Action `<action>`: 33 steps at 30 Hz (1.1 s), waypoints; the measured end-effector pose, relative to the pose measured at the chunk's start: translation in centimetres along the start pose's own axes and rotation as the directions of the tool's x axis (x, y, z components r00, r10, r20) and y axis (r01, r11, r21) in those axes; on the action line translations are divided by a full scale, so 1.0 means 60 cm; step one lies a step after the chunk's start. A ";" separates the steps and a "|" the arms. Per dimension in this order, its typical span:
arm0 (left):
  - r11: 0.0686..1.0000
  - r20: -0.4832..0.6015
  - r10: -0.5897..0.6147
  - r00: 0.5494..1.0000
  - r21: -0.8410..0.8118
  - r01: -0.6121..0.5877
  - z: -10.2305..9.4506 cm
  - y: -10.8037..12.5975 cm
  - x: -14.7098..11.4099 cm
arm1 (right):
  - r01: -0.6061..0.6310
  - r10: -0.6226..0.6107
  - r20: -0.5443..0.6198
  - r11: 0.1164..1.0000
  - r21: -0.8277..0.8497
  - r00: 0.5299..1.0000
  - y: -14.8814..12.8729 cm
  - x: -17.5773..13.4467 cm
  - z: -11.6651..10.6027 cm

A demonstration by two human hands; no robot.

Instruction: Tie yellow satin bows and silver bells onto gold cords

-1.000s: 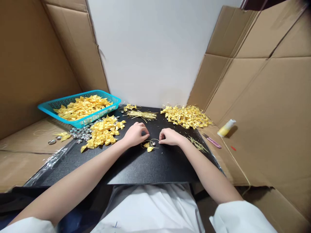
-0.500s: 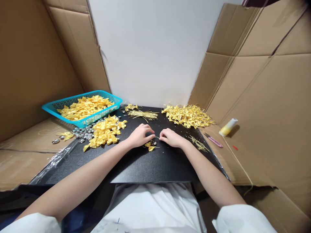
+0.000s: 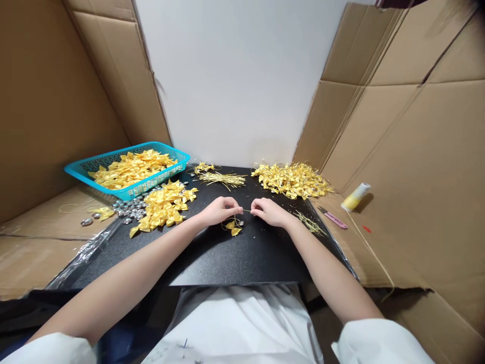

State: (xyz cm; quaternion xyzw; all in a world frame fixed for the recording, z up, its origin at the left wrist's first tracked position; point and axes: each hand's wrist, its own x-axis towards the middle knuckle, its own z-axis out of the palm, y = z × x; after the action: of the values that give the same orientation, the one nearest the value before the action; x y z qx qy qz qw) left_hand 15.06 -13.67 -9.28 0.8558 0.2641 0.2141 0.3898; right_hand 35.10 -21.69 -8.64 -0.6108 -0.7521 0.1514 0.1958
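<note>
My left hand (image 3: pixel 223 210) and my right hand (image 3: pixel 268 211) face each other over the black table top (image 3: pixel 227 263). Both are closed in a pinch, with a short stretch of thin yellow cord (image 3: pixel 246 211) pulled straight between the fingertips. Just below the left fingers hangs or lies a yellow ribbon bow (image 3: pixel 233 228); I cannot tell which. A small silver bell (image 3: pixel 241 223) is beside the bow, and a loop of cord curves around them. Parts of the cord are hidden by the fingers.
On the left are a blue basket (image 3: pixel 127 192) of yellow bows, loose bows (image 3: pixel 162 205) and silver bells (image 3: pixel 131 208). Cut cords (image 3: pixel 223 178) and a finished-looking bow pile (image 3: pixel 290 179) lie at the back. Cord scraps (image 3: pixel 309 223), a pink cutter (image 3: pixel 335 219) and a thread spool (image 3: pixel 355 197) are right.
Both hands have lifted slightly, and the cord between them now looks straight and taut. More of the bow and its cord loop shows below my left hand.
</note>
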 end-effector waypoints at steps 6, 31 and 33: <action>0.989 0.002 -0.087 0.996 -0.118 0.086 -0.010 0.013 -0.005 | -0.033 0.032 -0.024 0.999 -0.029 0.999 0.009 0.001 -0.006; 0.799 -0.088 -0.240 0.967 -0.583 0.145 -0.018 0.007 0.001 | 0.073 -0.073 -0.027 0.997 -0.025 0.997 0.008 0.004 0.015; 0.777 -0.094 -0.258 0.962 -0.612 0.149 -0.019 0.010 0.001 | 0.071 -0.071 -0.025 0.997 -0.029 0.997 0.007 0.004 0.014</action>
State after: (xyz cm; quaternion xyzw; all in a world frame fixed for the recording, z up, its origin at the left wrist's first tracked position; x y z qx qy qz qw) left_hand 14.61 -13.34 -8.10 0.6330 0.3066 0.3161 0.6367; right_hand 35.02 -21.38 -9.58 -0.5882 -0.7728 0.1259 0.2020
